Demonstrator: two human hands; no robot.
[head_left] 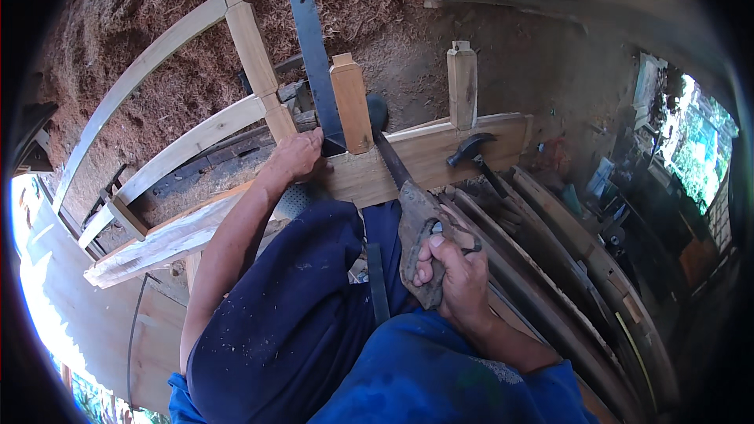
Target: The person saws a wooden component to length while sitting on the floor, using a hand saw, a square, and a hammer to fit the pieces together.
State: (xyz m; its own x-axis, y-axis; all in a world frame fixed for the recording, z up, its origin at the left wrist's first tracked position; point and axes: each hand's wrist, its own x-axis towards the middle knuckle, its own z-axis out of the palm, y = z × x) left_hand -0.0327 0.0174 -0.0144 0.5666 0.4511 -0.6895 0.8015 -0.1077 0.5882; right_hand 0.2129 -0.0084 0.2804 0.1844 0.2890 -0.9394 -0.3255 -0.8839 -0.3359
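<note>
My right hand (463,275) grips the worn wooden handle of a handsaw (422,224). The saw's dark, narrow blade runs up to the upper edge of a curved wooden rail (357,180), just right of a short tenoned post (351,106) standing on that rail. My left hand (297,157) is closed at the rail, left of the post, at the foot of a long wooden upright (253,47). Its fingertips lie beside a flat metal square (316,63) that stands up behind the rail. What exactly the fingers press on is hidden.
Another tenoned post (463,82) stands farther right on the rail. A hammer (471,149) rests with its head near the rail, by stacked curved boards (550,267). Curved slats (141,86) join the upright at left. Wood shavings (157,31) heap behind.
</note>
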